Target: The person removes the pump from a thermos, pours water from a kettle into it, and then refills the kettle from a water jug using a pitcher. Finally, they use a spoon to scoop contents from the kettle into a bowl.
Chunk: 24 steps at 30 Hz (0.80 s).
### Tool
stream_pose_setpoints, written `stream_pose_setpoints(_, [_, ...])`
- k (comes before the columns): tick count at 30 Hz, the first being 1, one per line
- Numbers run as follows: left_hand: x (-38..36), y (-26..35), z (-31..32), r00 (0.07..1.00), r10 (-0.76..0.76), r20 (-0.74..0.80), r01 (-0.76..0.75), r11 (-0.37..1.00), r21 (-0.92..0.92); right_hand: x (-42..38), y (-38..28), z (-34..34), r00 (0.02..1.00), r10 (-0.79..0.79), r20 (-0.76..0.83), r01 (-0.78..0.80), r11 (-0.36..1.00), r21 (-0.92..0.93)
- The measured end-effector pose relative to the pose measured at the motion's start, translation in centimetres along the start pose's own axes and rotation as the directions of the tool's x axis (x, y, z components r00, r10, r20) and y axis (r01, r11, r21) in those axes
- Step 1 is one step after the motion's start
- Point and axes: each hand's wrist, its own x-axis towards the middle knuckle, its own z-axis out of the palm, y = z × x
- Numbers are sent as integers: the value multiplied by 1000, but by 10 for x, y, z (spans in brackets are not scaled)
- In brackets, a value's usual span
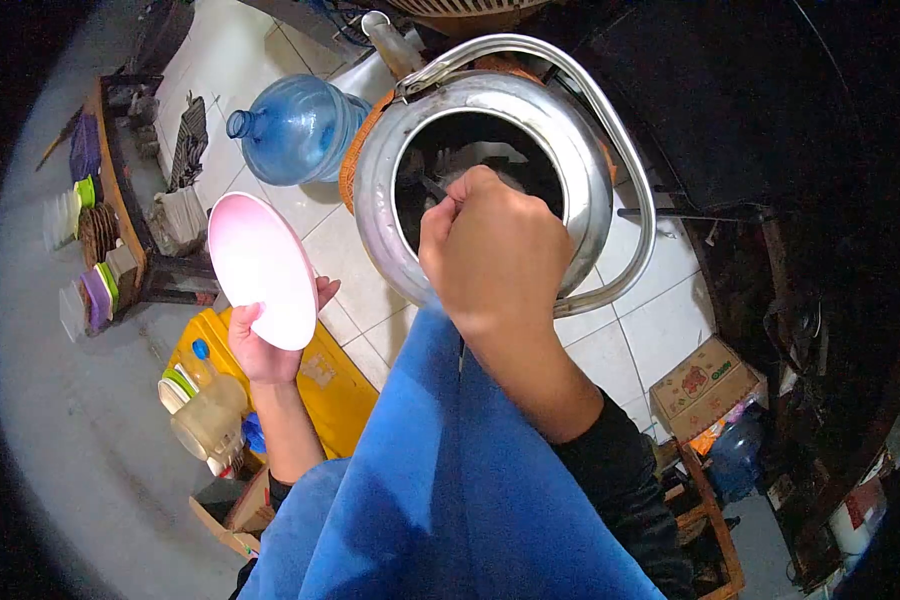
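A pink plate or shallow bowl (pixel 262 265) is held tilted in my left hand (pixel 268 345), its thumb on the inner face and fingers behind. To the right stands a large metal kettle (pixel 380 225), lidless, its curved handle swung to the right side. Dark liquid (pixel 480 135) shows inside the wide opening. My right hand (pixel 500 240) is over that opening with the fingers pinched together. Something thin and dark shows by the fingertips, too small to name.
A blue water jug (pixel 300 130) lies on the white tiled floor left of the kettle. At left is a wooden shelf (pixel 120 190) with containers. Below the plate is a yellow surface (pixel 330 385). A cardboard box (pixel 705 385) sits at lower right.
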Motion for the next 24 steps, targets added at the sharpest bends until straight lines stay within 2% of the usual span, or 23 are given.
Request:
stream_pose_setpoints(6, [-1,1,3,1000,3,-11,-3,1000,11,-8,0,-13,998,44,36,-47,993,109])
stream_pose_setpoints(8, [0,1,5,1000,20,-1,-20,1000,14,-12,4,-14,999,-37,-39,43,984,170])
stream_pose_setpoints(11, [0,0,7,1000,10,-10,-10,1000,26,-15,7,-14,998,-20,-67,35,971,238])
stream_pose_setpoints(18, [3,0,15,1000,8,1,-8,999,45,-26,19,-34,997,26,-78,-11,981,192])
stream_pose_setpoints(21, [7,0,10,999,5,35,-7,999,52,-31,23,-38,996,58,-74,-38,967,251])
stream_pose_setpoints(23, [9,0,9,993,63,-100,-61,998,21,-33,20,-44,995,66,-71,-52,981,185])
stream_pose_setpoints(24, [10,0,10,993,61,-100,-59,998,23,-35,19,-47,995,68,-71,-54,981,187])
